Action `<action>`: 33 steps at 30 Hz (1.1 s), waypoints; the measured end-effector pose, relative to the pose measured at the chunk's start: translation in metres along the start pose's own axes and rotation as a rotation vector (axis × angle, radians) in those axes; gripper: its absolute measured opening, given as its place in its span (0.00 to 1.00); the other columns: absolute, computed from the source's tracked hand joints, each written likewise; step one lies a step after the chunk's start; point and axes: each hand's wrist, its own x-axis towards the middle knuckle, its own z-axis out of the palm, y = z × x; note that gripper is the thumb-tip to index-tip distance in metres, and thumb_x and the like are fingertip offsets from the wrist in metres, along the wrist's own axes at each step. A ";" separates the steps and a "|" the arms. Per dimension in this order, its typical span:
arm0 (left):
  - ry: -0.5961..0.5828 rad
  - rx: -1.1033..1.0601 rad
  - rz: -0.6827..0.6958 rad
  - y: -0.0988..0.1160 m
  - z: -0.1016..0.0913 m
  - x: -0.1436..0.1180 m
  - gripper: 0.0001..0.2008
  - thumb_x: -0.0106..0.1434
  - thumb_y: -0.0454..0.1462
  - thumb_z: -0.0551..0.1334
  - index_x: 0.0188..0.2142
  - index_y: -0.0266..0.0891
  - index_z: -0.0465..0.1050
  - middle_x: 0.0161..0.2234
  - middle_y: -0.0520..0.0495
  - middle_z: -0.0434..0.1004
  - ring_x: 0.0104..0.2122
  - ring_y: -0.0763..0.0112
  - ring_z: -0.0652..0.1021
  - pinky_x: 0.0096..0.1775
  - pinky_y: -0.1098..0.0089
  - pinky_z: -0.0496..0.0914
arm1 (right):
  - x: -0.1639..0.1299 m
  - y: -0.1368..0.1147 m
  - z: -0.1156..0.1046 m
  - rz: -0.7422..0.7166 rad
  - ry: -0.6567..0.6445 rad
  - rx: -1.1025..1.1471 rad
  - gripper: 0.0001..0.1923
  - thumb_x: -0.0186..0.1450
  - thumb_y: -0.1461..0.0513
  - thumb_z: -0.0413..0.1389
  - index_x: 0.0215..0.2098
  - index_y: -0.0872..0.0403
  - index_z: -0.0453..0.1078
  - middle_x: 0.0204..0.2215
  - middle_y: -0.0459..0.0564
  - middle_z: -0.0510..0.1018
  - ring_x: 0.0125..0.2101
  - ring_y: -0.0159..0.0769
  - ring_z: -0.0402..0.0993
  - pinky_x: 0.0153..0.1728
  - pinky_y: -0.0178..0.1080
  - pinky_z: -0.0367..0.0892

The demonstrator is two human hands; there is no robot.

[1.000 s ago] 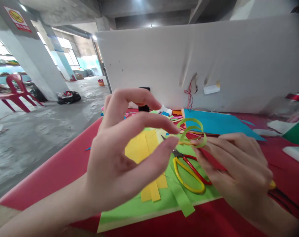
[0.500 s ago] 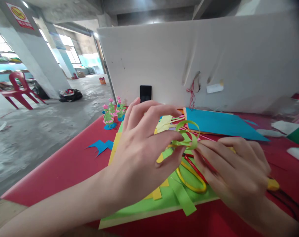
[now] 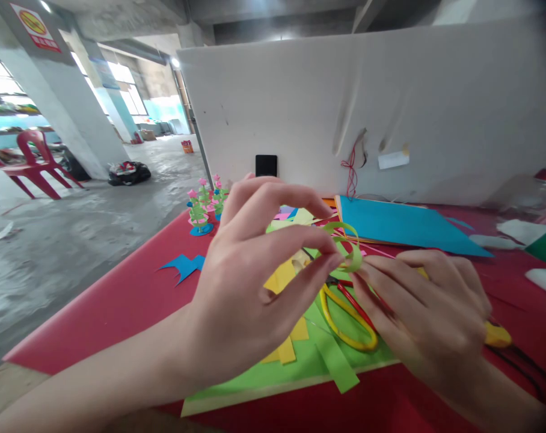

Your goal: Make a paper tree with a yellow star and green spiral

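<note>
Your left hand (image 3: 250, 288) and right hand (image 3: 429, 313) met above the middle of the tabletop (image 3: 119, 300), both pinching one curled green paper strip (image 3: 349, 245). Left fingers (image 3: 331, 260) closed on the strip's near end; right fingers (image 3: 367, 273) gripped it from 3 o'clock. The right hand also seemed to hold a thin red stick with a yellow end (image 3: 496, 335) poking out at 4 o'clock, hard to tell exactly.

Progress, judged: the strip was already cut and curled into a loop or two, but loose, not fixed to anything. Shaping was partway; joining looked undone.

Under the hands: yellow-and-red scissors (image 3: 345, 319) lay on a green paper sheet (image 3: 273, 373), touching it. Yellow paper strips (image 3: 284, 349) lay just beside them at 9 o'clock; a loose green strip (image 3: 338, 364) at 6 o'clock. A blue paper sheet (image 3: 390, 225) lay at 1 o'clock, blue cut scraps (image 3: 183, 267) at 9 o'clock. Small finished paper flowers (image 3: 205, 207) stood at 11 o'clock.

The tabletop was red-covered. A white partition board (image 3: 390, 108) backed it, with a black phone (image 3: 266, 165) leaning there. Beyond, at 10 o'clock: concrete floor (image 3: 52, 252), a pillar (image 3: 56, 90), a red plastic chair (image 3: 33, 162).
</note>
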 end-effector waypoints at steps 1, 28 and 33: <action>0.004 -0.046 -0.033 0.001 -0.002 0.001 0.05 0.55 0.32 0.61 0.29 0.44 0.71 0.39 0.48 0.71 0.44 0.60 0.68 0.46 0.58 0.62 | 0.000 0.000 0.000 0.003 0.000 -0.002 0.07 0.54 0.69 0.58 0.32 0.56 0.68 0.27 0.51 0.78 0.28 0.42 0.67 0.26 0.43 0.58; 0.200 -0.985 -0.442 -0.025 -0.001 0.015 0.09 0.62 0.29 0.53 0.28 0.40 0.66 0.24 0.54 0.58 0.22 0.80 0.64 0.30 0.73 0.65 | -0.002 -0.002 0.009 -0.017 -0.069 0.038 0.08 0.55 0.70 0.58 0.33 0.54 0.70 0.27 0.46 0.79 0.29 0.39 0.67 0.29 0.42 0.57; 0.232 -1.035 -0.509 -0.035 0.006 0.017 0.08 0.62 0.29 0.53 0.27 0.39 0.65 0.23 0.54 0.58 0.21 0.81 0.63 0.31 0.75 0.65 | -0.007 -0.002 0.013 0.048 -0.099 0.244 0.08 0.58 0.69 0.55 0.35 0.53 0.70 0.29 0.46 0.78 0.32 0.40 0.67 0.32 0.44 0.57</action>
